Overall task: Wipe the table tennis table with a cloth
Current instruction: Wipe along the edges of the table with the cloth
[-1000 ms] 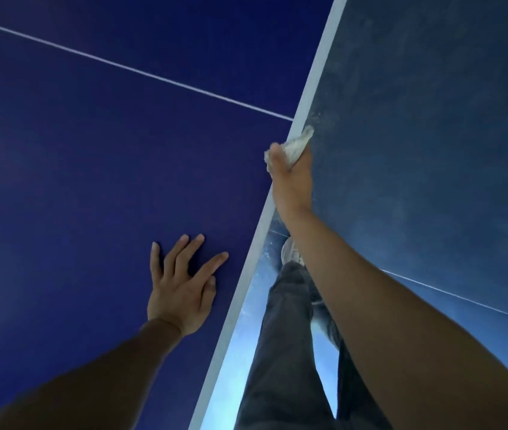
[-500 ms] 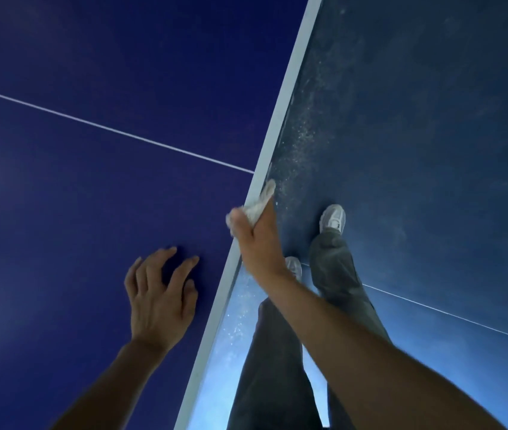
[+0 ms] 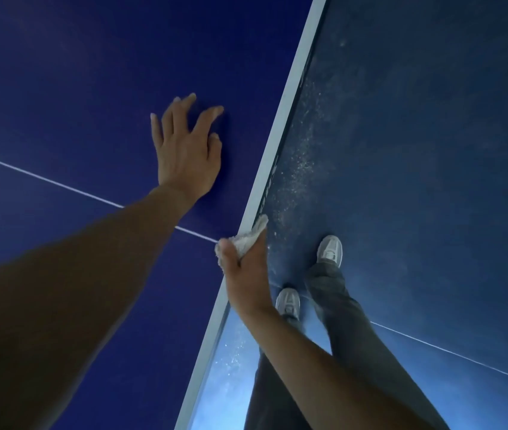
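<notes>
Left hand (image 3: 188,153) flat on blue table (image 3: 60,72), fingers spread & straight, holding nothing, right hand (image 3: 245,274) w/ thumb & fingers clenched round white cloth (image 3: 251,235), cloth pressed on table's white edge (image 3: 280,125), by thin white line (image 3: 44,180).

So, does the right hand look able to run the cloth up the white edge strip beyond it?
Probably yes. The right hand grips the cloth at the white edge strip, which runs bare ahead of it. The left hand rests on the blue top beside the strip, not on it.
</notes>
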